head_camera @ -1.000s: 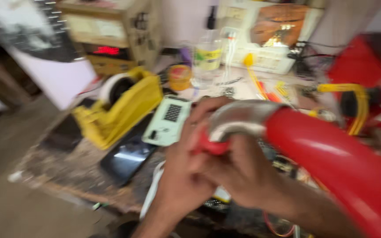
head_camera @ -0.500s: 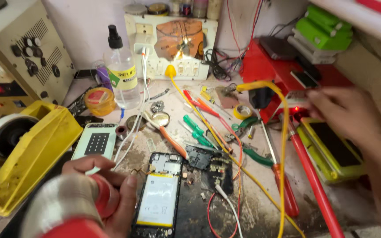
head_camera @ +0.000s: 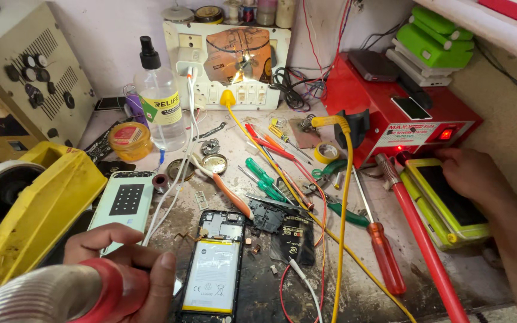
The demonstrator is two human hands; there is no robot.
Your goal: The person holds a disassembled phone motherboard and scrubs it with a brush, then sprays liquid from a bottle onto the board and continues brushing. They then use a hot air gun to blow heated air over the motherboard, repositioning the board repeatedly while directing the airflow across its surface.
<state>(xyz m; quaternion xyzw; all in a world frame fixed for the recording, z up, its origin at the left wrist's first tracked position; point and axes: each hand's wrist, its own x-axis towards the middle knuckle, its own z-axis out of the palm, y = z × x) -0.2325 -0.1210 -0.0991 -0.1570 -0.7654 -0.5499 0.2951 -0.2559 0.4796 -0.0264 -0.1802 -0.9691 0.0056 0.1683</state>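
Left hand: the left hand (head_camera: 124, 269) is gripping a red-collared metal nozzle (head_camera: 61, 293) at the bench's near left corner, fingers wrapped around it.
Right hand: the right hand (head_camera: 471, 173) is resting curled on a yellow-green device (head_camera: 450, 203) by the right edge; grasp unclear.
Opened phone: the opened phone (head_camera: 213, 269) is lying just beside the nozzle.
Risk: the nozzle may be drifting onto the exposed battery (head_camera: 210, 275), or snagging the yellow cable (head_camera: 342, 197).

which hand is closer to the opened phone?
Left. The left hand, gripping a red-ended metal nozzle, sits right beside the opened phone, on its left edge. The right hand is far off to the right, resting on a yellow-green device.
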